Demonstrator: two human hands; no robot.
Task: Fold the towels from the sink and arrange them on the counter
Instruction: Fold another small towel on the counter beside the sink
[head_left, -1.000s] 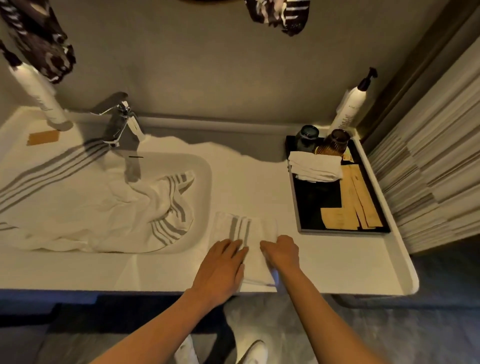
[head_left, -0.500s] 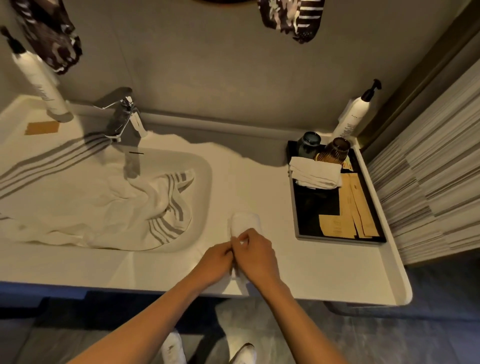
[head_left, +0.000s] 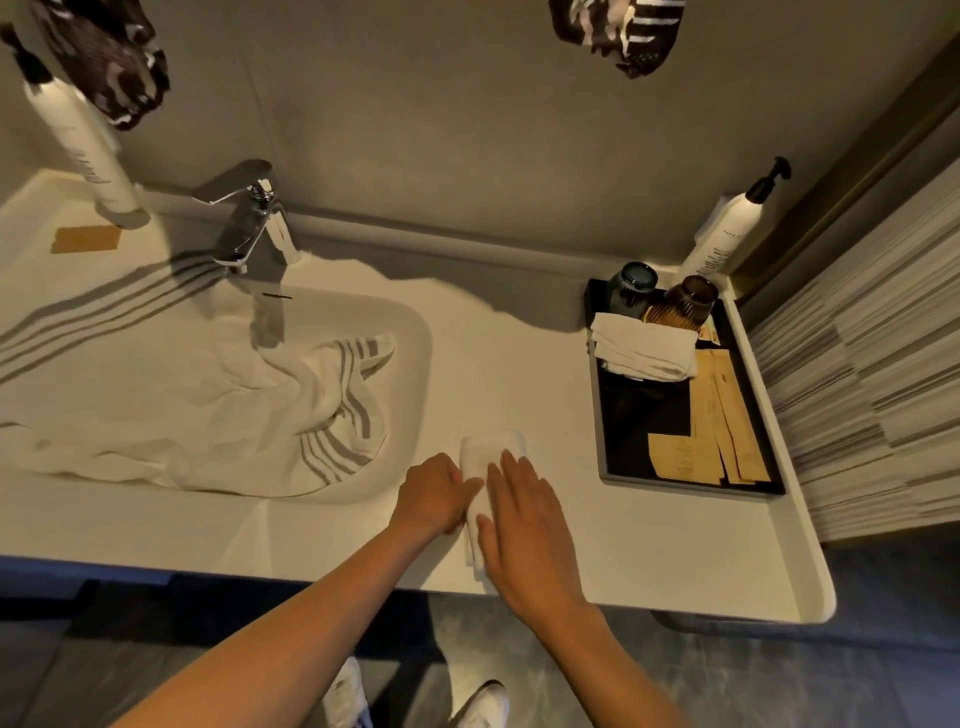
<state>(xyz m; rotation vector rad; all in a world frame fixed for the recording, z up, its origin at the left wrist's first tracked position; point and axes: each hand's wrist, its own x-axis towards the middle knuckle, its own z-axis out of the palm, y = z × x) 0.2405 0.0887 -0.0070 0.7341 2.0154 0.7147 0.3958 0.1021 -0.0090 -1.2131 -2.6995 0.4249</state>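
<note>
A small white towel (head_left: 488, 453), folded into a narrow strip, lies on the white counter (head_left: 623, 545) near its front edge, right of the sink (head_left: 415, 332). My right hand (head_left: 524, 525) lies flat on the strip with straight fingers. My left hand (head_left: 434, 493) touches the strip's left edge, fingers curled against it. A large white towel with grey stripes (head_left: 208, 410) lies crumpled in the sink and spreads onto the counter at the left.
A chrome tap (head_left: 249, 223) stands behind the sink. At the right a black tray (head_left: 605, 467) holds a folded white cloth (head_left: 644, 351), two tumblers (head_left: 660, 291) and paper sachets. Pump bottles stand at the back left (head_left: 78, 140) and back right (head_left: 727, 234).
The small towel went from a wide striped rectangle to a narrow strip. My right hand opened out and now lies flat on it; my left hand stays at its left edge.
</note>
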